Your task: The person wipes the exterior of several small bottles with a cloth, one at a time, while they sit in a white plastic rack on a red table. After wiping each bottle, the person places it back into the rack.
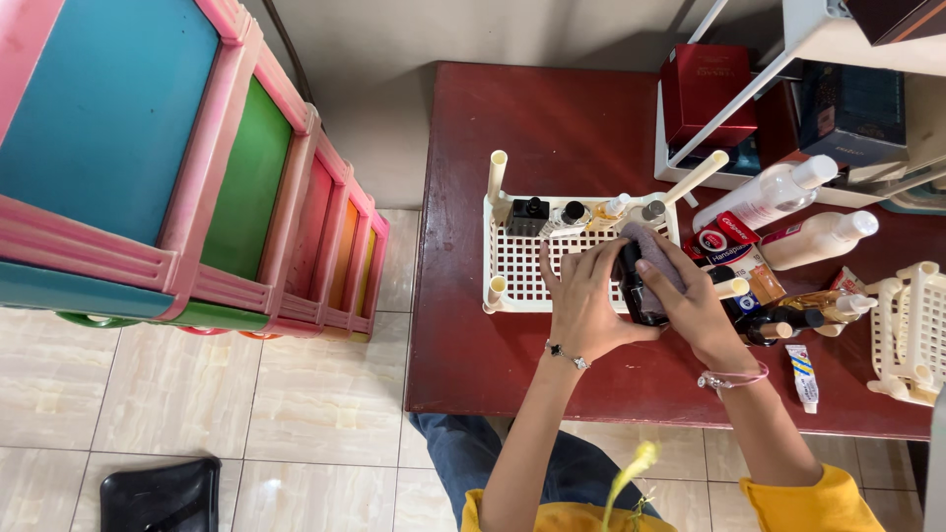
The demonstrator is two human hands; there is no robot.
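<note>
My left hand grips a dark bottle over a white plastic tray on a dark red table. My right hand presses a grey cloth against the bottle's top and side. Along the tray's far wall stand several small bottles: a black one, a clear one with a black cap, a yellowish one and one with a grey cap.
Two white lotion bottles lie right of the tray, with small boxes, dark bottles and a small tube. A white shelf part sits at the far right. A colourful drawer cabinet stands left. A black tray lies on the tiled floor.
</note>
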